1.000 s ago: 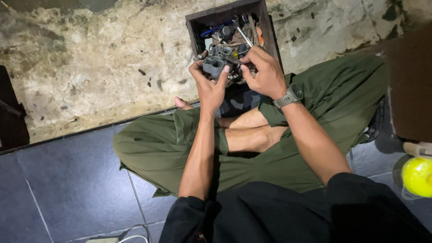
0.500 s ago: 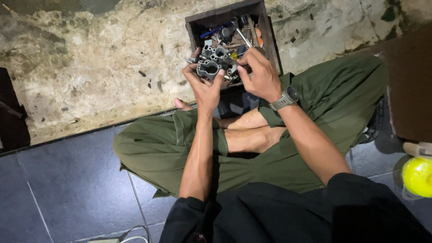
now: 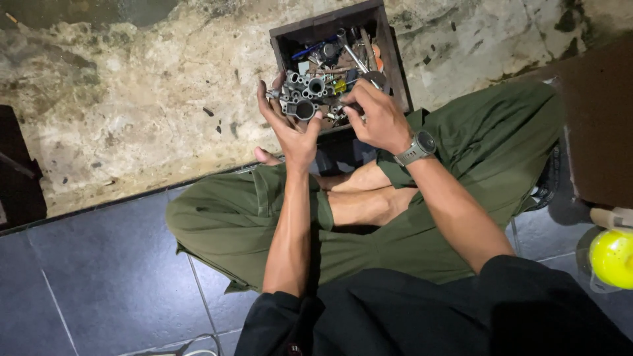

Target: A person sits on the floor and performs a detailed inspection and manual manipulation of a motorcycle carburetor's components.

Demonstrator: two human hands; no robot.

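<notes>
Head view: left hand (image 3: 290, 128) holds sockets (image 3: 304, 99) over toolbox rim (image 3: 273, 49).

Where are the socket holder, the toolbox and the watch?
socket holder (image 3: 304, 99), head view, on a socket in its middle
toolbox (image 3: 397, 66), head view, on its right wall
watch (image 3: 422, 144), head view, on its face
</notes>
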